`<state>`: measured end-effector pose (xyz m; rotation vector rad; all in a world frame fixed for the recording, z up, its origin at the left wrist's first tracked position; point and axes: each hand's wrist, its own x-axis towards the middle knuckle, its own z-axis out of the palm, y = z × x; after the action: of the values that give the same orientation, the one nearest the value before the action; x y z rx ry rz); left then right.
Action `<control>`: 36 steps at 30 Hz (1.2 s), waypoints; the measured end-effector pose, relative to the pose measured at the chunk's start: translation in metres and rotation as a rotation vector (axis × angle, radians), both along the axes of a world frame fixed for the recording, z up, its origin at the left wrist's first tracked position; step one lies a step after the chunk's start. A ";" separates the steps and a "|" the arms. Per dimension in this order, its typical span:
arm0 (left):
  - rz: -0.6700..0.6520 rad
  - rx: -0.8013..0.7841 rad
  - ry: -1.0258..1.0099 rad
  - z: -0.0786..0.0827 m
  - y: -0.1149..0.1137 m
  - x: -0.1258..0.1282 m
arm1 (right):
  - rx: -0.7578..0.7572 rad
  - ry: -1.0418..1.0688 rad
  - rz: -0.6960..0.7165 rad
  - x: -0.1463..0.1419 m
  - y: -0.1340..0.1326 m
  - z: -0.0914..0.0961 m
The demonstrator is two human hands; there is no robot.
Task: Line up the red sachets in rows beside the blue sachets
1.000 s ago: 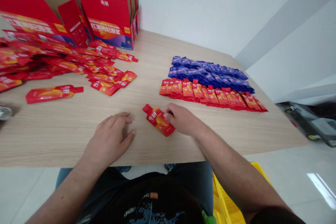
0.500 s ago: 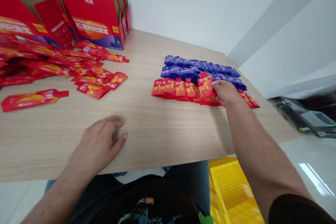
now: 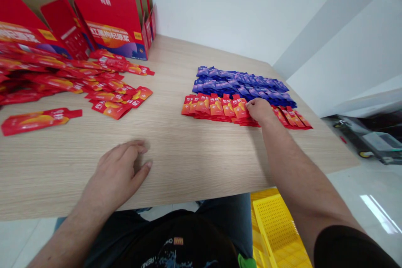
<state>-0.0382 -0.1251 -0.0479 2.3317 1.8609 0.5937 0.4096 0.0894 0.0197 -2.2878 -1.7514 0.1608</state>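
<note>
My right hand (image 3: 260, 110) pinches the right edge of a red pouch (image 3: 240, 108), which lies on top of a row of overlapping red pouches (image 3: 201, 106). The hand covers part of that row, and more red pouches (image 3: 293, 118) show to its right. Just behind are rows of blue-purple pouches (image 3: 241, 81). My left hand (image 3: 121, 171) rests on the table near its front edge, fingers loosely curved and apart, holding nothing. One red pouch (image 3: 40, 120) lies alone beyond it to the left, by a loose pile of red pouches (image 3: 56, 73).
Red printed cartons (image 3: 109, 6) stand at the back left of the wooden table (image 3: 176, 150), against a white wall. Below the front edge at right is a yellow plastic crate (image 3: 276, 222). A dark wheeled cart (image 3: 361, 138) stands on the floor at far right.
My right hand has lowered the red pouch and moved slightly left, so it lies on the row. More red pouches at the right are uncovered. My left hand has stayed put.
</note>
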 end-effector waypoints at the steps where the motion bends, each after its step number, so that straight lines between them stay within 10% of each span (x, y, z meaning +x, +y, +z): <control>1: -0.001 0.001 -0.002 0.000 0.000 0.000 | -0.005 -0.018 0.000 0.000 0.000 -0.001; 22: 0.017 -0.018 -0.020 0.001 0.000 0.001 | 0.129 -0.119 -0.041 -0.008 -0.019 -0.008; 36: 0.026 -0.041 -0.041 0.003 0.000 0.003 | 0.213 -0.184 0.269 -0.008 -0.033 -0.018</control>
<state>-0.0351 -0.1253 -0.0446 2.2560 1.8703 0.5957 0.4018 0.0567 0.0019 -1.9656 -2.0534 -0.1844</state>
